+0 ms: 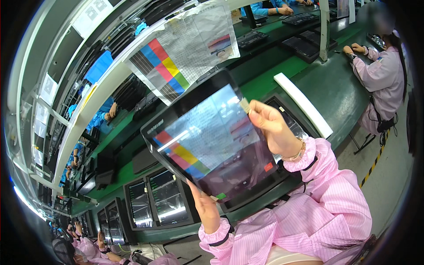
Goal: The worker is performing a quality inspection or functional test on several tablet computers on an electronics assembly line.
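A flat black-framed screen panel (207, 145) is held up tilted in front of me. Coloured blocks like those on the hanging sheet show on its glossy face; I cannot tell whether they are reflected or displayed. A red sticker (268, 167) and a green sticker (221, 195) mark its lower part. My left hand (205, 210) grips the panel's lower left edge, its fingers partly hidden behind. At the upper right edge, my right hand (274, 130) pinches the panel beside a tan tab (245, 106).
A colour-chart sheet (176, 57) hangs behind the panel. Black trays (159, 198) with glossy panels line the green bench. A white foam strip (302, 105) lies right of me. One co-worker in pink (382, 75) sits at right, others at lower left; people in blue work across the line.
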### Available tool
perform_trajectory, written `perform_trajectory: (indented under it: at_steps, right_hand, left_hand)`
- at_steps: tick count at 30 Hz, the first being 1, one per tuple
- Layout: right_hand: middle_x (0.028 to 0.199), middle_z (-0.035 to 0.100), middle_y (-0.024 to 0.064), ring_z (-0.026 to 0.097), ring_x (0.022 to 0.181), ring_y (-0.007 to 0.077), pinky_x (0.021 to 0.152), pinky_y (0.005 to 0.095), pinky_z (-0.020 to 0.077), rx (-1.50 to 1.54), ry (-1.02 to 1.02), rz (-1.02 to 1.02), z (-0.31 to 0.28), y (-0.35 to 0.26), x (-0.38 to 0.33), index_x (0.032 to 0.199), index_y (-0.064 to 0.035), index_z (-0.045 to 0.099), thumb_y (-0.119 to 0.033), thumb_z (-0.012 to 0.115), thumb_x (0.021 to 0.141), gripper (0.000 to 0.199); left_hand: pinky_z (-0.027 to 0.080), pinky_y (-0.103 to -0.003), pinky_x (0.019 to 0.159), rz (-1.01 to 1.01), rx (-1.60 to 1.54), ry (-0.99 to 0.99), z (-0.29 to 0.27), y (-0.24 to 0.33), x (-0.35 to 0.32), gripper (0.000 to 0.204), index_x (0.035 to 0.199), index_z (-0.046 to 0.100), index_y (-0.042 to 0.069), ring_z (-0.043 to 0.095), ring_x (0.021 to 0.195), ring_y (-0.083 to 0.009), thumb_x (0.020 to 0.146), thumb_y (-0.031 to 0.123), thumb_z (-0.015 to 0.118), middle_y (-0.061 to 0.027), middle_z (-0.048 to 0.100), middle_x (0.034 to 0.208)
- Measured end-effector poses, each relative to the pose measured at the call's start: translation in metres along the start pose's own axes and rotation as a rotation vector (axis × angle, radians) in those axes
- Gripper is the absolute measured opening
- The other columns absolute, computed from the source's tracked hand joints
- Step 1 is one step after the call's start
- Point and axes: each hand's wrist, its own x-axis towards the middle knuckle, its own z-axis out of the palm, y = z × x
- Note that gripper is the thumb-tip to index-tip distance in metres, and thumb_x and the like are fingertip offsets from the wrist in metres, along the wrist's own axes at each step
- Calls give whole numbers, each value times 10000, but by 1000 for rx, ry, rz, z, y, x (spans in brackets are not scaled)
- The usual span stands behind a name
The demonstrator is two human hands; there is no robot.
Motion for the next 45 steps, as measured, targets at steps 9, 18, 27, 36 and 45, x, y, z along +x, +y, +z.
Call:
perform_trajectory:
  at_steps: [9, 18, 27, 36, 45]
  right_hand:
    - [1409, 338, 145, 410, 1253, 348, 1019, 430, 372, 314, 45, -178, -53, -8, 12, 1374, -71, 295, -134, 536, 906, 530]
    - [1186, 539, 251, 512, 1161, 311, 970, 366, 408, -1155, 261, 343, -215, 10, -76, 1209, 54, 404, -196, 555, 897, 428]
    - [1323, 354, 244, 360, 1243, 336, 1030, 380, 318, -688, 502, 705, -216, 25, -63, 1344, 62, 204, -205, 604, 838, 698]
    - [1466, 177, 206, 171, 1368, 304, 1092, 426, 199, -679, 415, 980, -212, 29, -36, 1343, 30, 261, -328, 603, 830, 713]
    - [1098, 528, 182, 541, 996, 254, 798, 410, 461, -552, 607, 903, -187, 11, -21, 1145, 52, 472, -227, 570, 872, 402]
  left_hand:
    - [311, -307, 1009, -373, -449, 251, 22, -26, -2, 493, 1352, 333, -45, 424, 1177, -165, 971, 244, 451, -90, 450, 1299]
    - [470, -287, 795, -561, -416, 97, 2, -105, 7, 345, 1215, 503, 31, 585, 913, -152, 988, 269, 395, -49, 604, 1047]
    - [198, -375, 1104, -30, 450, 316, 49, -24, 17, 446, 1380, 287, 0, 267, 1339, -263, 1001, 234, 305, -154, 308, 1424]
    - [257, -349, 1058, -210, 158, 198, 55, -34, -4, 408, 1338, 340, 1, 334, 1305, -248, 953, 114, 417, -133, 352, 1399]
    - [274, -352, 1046, -267, 25, 231, 42, -31, -22, 412, 1323, 343, 5, 356, 1281, -241, 924, 60, 429, -116, 357, 1384]
